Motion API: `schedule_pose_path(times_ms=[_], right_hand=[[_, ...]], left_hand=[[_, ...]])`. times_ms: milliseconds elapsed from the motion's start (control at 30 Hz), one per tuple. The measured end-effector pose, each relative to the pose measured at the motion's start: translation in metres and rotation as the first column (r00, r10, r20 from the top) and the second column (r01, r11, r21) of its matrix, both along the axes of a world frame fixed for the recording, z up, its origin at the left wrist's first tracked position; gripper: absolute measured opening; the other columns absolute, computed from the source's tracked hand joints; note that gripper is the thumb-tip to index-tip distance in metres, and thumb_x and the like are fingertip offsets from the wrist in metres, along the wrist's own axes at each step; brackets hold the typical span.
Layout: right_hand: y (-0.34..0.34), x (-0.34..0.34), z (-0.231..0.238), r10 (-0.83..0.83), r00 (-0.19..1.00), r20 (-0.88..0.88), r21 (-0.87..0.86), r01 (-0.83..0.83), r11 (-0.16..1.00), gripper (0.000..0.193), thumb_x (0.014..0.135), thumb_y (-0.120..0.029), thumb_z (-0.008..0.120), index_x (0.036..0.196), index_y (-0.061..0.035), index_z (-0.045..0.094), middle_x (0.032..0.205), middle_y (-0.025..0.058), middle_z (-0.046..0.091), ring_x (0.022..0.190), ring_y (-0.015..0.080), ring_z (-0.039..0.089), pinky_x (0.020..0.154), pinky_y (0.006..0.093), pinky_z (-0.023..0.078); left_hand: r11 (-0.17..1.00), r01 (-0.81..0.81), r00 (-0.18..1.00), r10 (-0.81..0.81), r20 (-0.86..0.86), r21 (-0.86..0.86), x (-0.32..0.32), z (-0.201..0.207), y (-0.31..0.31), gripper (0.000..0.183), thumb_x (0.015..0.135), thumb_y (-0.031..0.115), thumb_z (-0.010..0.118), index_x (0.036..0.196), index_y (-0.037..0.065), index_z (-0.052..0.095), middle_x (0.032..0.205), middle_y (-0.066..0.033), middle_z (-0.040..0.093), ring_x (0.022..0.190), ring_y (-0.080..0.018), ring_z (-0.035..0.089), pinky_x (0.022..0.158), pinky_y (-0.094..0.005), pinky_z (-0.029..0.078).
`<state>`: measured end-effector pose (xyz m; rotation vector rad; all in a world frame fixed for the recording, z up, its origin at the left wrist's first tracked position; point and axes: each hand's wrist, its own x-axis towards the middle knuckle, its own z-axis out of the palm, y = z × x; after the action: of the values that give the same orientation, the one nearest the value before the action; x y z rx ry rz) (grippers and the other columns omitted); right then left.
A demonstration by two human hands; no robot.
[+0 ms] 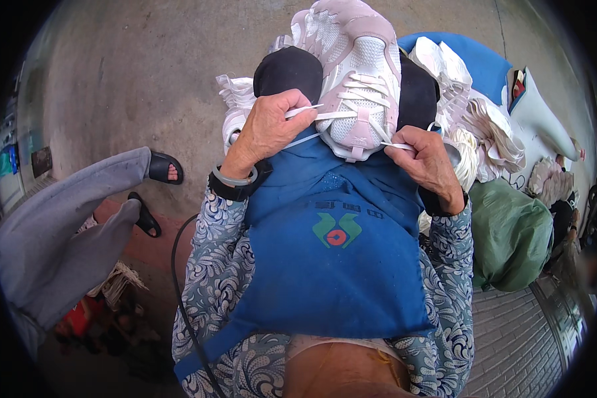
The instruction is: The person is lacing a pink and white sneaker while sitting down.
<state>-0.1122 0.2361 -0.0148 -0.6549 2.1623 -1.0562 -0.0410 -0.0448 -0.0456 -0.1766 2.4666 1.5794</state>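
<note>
Across my knees, over the blue apron [338,285], lies a white and pale pink sneaker upper [365,53]. White shoelace [367,99] crisscrosses its front, and whether a sole is attached cannot be seen. My left hand [272,126] is closed in a pinch on one lace end, whose tip sticks out past the thumb. A stretch of lace runs from there to the upper. On the other side, my right hand [426,156] pinches another part of the lace close to the upper's lower right edge.
White and pink shoe pieces [491,132] are piled at my right, beside a bundle of white laces [464,156]. A green bag [511,232] sits nearer. Someone in grey trousers [79,219] and black sandals stands at left. A dark cable [177,265] runs along my left sleeve.
</note>
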Motion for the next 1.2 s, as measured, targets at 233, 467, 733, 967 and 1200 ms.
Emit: schedule_pose_path(times_ms=[233,467,733,967,1200], right_hand=[[0.001,0.0,0.005,0.018,0.999,0.03,0.041,-0.02,0.999,0.019,0.079,-0.015,0.066,0.085,0.0031,0.061,0.071,0.0178,0.058,0.063,0.0314,0.057,0.06,0.0364,0.045],[0.002,0.004,0.015,0.062,0.998,-0.015,-0.008,-0.062,0.998,0.019,0.077,-0.014,0.067,0.085,0.0025,0.061,0.073,0.0186,0.059,0.065,0.0351,0.058,0.061,0.0393,0.046],[0.005,-0.004,0.022,0.052,0.999,-0.013,0.016,-0.052,0.999,0.019,0.078,-0.015,0.066,0.083,0.0022,0.06,0.075,0.0168,0.058,0.066,0.0359,0.056,0.06,0.0386,0.045],[0.01,-0.007,0.023,0.024,0.994,-0.109,0.044,-0.019,0.999,0.015,0.078,-0.013,0.065,0.081,0.0016,0.06,0.072,0.0159,0.058,0.063,0.0339,0.058,0.059,0.0381,0.044],[0.015,-0.011,0.02,-0.116,0.964,-0.24,0.015,0.124,0.992,0.01,0.079,-0.009,0.061,0.08,0.0008,0.059,0.068,0.0153,0.058,0.06,0.0312,0.057,0.056,0.038,0.043]], left_hand=[[0.999,-0.008,0.999,0.006,0.037,0.031,-0.001,0.003,0.0,0.018,0.09,0.021,0.064,0.087,0.003,0.064,0.069,0.0036,0.054,0.064,-0.0039,0.046,0.056,-0.0218,0.038],[0.994,-0.061,0.996,0.067,0.063,-0.09,-0.006,0.011,-0.007,0.016,0.092,0.02,0.063,0.094,0.004,0.064,0.072,0.0047,0.056,0.066,-0.0038,0.048,0.057,-0.0209,0.039],[0.974,-0.222,0.949,0.207,-0.239,-0.036,-0.006,0.019,0.003,0.013,0.092,0.014,0.062,0.1,0.004,0.063,0.078,0.0022,0.058,0.068,-0.0056,0.051,0.061,-0.022,0.042],[0.997,0.005,0.956,-0.029,-0.293,-0.079,-0.006,0.022,0.017,0.011,0.086,0.006,0.066,0.096,0.002,0.064,0.078,-0.003,0.058,0.07,-0.0111,0.056,0.063,-0.0252,0.045],[0.99,0.041,0.965,-0.074,-0.251,-0.133,-0.012,0.013,0.034,0.015,0.081,0.005,0.069,0.092,0.0,0.061,0.082,-0.0079,0.059,0.072,-0.0174,0.061,0.065,-0.0292,0.049]])
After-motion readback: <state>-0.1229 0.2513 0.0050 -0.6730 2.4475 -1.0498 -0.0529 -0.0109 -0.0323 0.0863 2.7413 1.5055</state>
